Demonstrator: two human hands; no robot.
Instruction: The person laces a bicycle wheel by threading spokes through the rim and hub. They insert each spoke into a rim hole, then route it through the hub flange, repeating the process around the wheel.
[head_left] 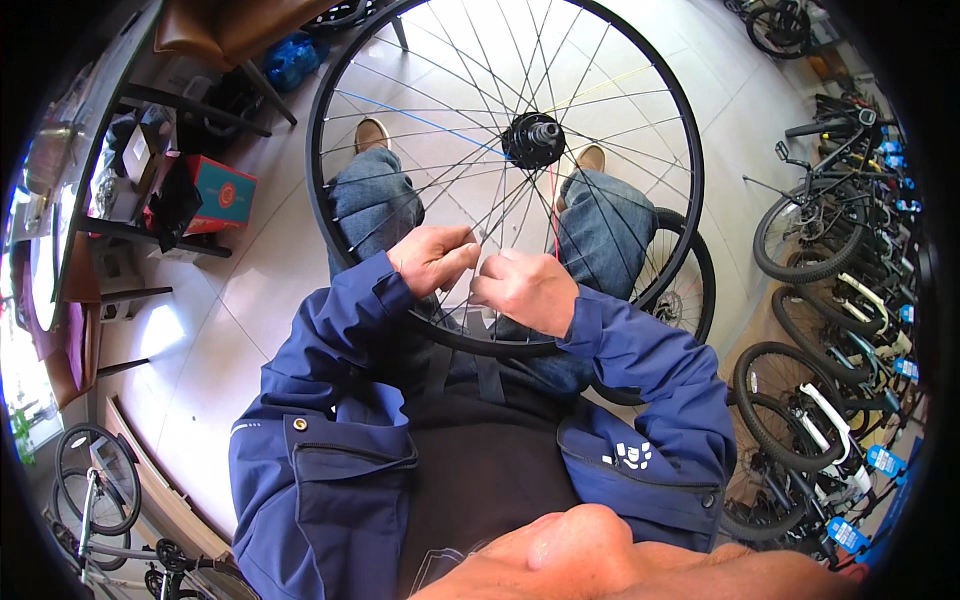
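Observation:
A bare bicycle wheel stands tilted over my lap, its black rim (696,170) without a tyre. From its black hub (535,142) run mostly black spokes, besides a blue spoke (420,122), a red spoke (555,215) and a yellow spoke (605,85). Near the rim's closest part, my left hand (435,258) is closed, thumb and fingers pinching at a spoke. Close beside it on the right, my right hand (527,290) has its fingers curled round a spoke too. The fingertips partly hide what they grip.
Another wheel with a tyre (708,290) stands by my right leg. Rows of bicycles (810,230) line the right side; one more bicycle (95,500) is at lower left. A red and teal box (222,195) sits by a dark table frame on the left, near a brown chair (225,30).

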